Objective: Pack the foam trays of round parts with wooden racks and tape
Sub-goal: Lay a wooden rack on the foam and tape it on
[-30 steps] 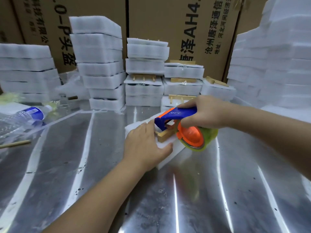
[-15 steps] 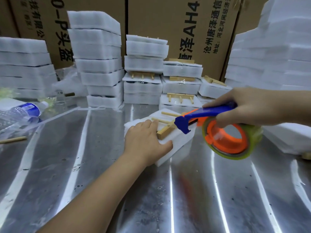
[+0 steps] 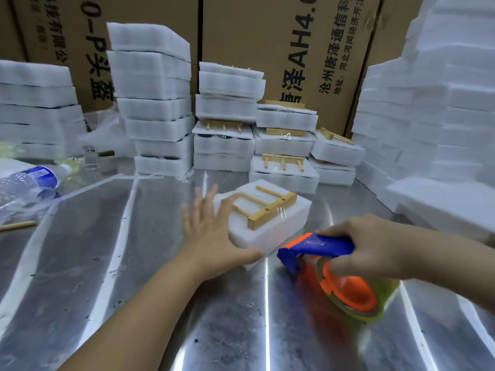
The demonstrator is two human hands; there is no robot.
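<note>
Tray near edge | left grip splayed (touching) | right grip clasps tape dispenser

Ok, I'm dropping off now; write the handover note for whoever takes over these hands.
Left hand: open, fingers spread, at the left end of the foam tray; blurred, so contact is unclear.
Right hand: grips the tape dispenser by its blue handle, low over the metal table by the tray's near corner.
Wooden rack lies on the tray; clear tape crosses its bar.
Done: rack on, tape applied.
Left, probably: stack this pack with the finished packs behind, then start the next tray.
</note>
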